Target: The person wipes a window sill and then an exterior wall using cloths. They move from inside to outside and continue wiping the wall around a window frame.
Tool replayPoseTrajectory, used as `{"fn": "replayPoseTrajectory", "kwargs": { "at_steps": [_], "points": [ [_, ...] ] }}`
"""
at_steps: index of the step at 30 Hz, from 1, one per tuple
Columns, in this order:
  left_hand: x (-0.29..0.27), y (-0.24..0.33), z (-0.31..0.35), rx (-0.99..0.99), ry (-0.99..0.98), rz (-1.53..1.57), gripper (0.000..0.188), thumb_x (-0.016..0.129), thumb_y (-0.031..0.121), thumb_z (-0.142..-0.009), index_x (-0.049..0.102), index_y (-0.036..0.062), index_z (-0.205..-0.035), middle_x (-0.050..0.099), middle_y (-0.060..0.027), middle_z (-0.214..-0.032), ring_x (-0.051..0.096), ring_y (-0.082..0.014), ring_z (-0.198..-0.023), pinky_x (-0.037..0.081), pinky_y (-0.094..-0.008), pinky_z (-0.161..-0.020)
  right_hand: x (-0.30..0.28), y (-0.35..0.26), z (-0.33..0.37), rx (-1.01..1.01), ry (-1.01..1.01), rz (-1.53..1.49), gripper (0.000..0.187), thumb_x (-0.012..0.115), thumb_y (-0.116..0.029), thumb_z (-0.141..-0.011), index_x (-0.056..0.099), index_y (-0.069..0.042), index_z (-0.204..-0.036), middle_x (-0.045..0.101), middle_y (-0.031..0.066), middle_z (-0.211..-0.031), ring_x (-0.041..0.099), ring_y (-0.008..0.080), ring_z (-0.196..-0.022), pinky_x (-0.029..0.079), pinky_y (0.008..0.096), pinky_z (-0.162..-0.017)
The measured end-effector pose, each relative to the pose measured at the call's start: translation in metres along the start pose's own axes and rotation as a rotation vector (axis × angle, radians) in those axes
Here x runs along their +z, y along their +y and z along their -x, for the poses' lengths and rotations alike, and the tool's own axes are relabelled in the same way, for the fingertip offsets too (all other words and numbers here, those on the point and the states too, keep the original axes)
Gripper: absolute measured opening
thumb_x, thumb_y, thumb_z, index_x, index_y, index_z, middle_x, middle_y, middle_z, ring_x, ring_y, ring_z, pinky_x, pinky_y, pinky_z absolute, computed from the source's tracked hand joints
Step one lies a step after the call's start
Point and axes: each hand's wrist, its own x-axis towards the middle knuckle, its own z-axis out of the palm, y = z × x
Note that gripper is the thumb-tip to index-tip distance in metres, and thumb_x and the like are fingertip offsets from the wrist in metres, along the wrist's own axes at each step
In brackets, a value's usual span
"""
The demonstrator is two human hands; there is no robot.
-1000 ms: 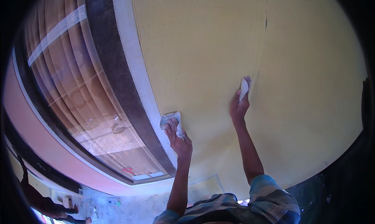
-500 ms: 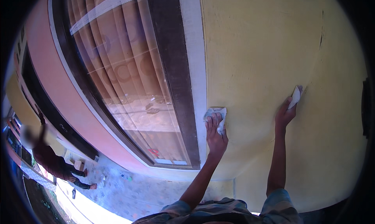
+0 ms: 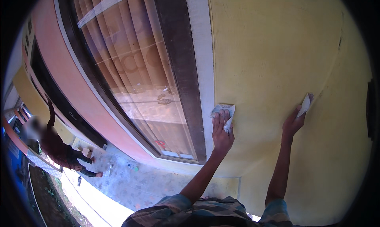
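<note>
My left hand [image 3: 223,134] presses a crumpled whitish sheet [image 3: 228,109] against the yellow wall [image 3: 273,52], close beside the pale window trim. Its fingers lie over the sheet, and one loose edge curls out by the thumb. Further right, my right hand [image 3: 293,122] grips a folded whitish sheet [image 3: 304,106] at the wall, fingers closed around it. I cannot tell whether either sheet is cloth or abrasive paper.
Left of my hands is a dark-framed window [image 3: 182,76] with brown curtains behind reflective glass. A pink wall section [image 3: 71,68] lies beyond it. Another person [image 3: 59,147] stands far left, one arm raised to the wall. A small box [image 3: 87,152] sits on the floor near them.
The view has shifted a little. Both hands sit slightly lower on the wall, still holding their sheets. The other person keeps much the same pose.
</note>
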Motion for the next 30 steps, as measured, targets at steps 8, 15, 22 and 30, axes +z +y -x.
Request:
{"fn": "replayPoseTrajectory", "kwargs": {
  "at_steps": [8, 15, 22, 30],
  "points": [
    [-0.014, 0.020, -0.029, -0.023, -0.003, -0.007, 0.049, 0.049, 0.009, -0.100, 0.043, -0.0047, -0.147, 0.037, -0.0261, -0.155, 0.025, -0.0484, -0.147, 0.022, -0.0544, -0.120, -0.003, 0.044, 0.109, 0.080, -0.102, -0.051, 0.047, 0.044, -0.019, -0.107, 0.043, 0.012, -0.142, 0.047, 0.0273, -0.147, 0.044, 0.0378, -0.140, 0.034, 0.0429, -0.115],
    [-0.018, 0.047, -0.086, 0.070, 0.058, 0.026, 0.047, 0.042, 0.007, -0.102, 0.040, -0.0067, -0.147, 0.032, -0.0296, -0.156, 0.021, -0.0491, -0.148, 0.022, -0.0543, -0.120, -0.010, 0.055, 0.174, 0.267, -0.211, -0.092, 0.048, 0.043, -0.020, -0.107, 0.040, 0.010, -0.144, 0.046, 0.0266, -0.148, 0.041, 0.0380, -0.142, 0.032, 0.0445, -0.117],
    [0.000, 0.027, -0.050, 0.063, 0.017, -0.034, 0.050, 0.043, 0.009, -0.102, 0.038, -0.0010, -0.151, 0.031, -0.0246, -0.159, 0.022, -0.0490, -0.148, 0.022, -0.0548, -0.120, -0.010, 0.057, 0.178, 0.363, -0.267, -0.133, 0.047, 0.043, -0.020, -0.107, 0.040, 0.007, -0.145, 0.045, 0.0247, -0.149, 0.041, 0.0369, -0.142, 0.033, 0.0441, -0.117],
    [-0.011, 0.054, -0.115, 0.130, 0.092, -0.249, 0.057, 0.047, 0.007, -0.100, 0.034, 0.0069, -0.155, 0.025, -0.0207, -0.162, 0.019, -0.0486, -0.148, 0.022, -0.0554, -0.120, -0.014, 0.053, 0.168, 0.311, -0.286, -0.160, 0.045, 0.044, -0.013, -0.105, 0.040, 0.007, -0.145, 0.047, 0.0249, -0.147, 0.041, 0.0379, -0.142, 0.033, 0.0447, -0.117]
  ]
}}
